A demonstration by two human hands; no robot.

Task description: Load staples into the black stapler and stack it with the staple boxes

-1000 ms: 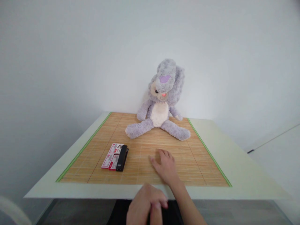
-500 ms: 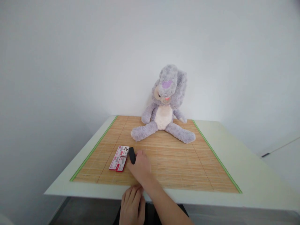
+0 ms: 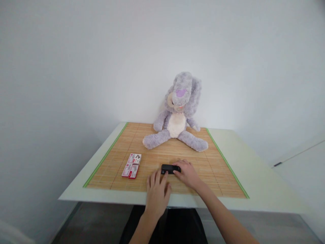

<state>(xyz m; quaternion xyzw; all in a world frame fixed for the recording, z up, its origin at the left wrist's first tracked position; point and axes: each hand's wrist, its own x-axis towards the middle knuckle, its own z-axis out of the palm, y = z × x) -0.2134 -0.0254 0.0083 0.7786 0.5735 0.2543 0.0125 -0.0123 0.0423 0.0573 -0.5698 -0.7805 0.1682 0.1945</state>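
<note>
Presently, a black stapler [image 3: 168,168] lies on the bamboo mat [image 3: 149,158], on the person's side of the plush rabbit [image 3: 177,126], roughly in line with its belly. Long axis: crosswise, left to right, so its side rather than an end faces the rabbit. The right hand [image 3: 187,173] is the nearer: closed on the stapler's right end, thumb on the near side, fingers towards the rabbit. The left hand [image 3: 156,193] is spread fairly wide, grasping nothing; from it, the stapler lies rabbitward and a little to the right. Its fingertips reach the stapler's left end; contact cannot be confirmed.

Markings: small pale mark on the stapler's left end, illegible. Red-and-white boxes [image 3: 133,169] form a compact block in front of the rabbit, off its foot on the person's left. Printed labels, one with a dark stapler-like picture; lettering too small to read, brand undetermined.

Beyond: mat, edged in green, extends under the rabbit; the white desk [image 3: 236,162] carries both. Pale wall [image 3: 114,67] behind the rabbit.
</note>
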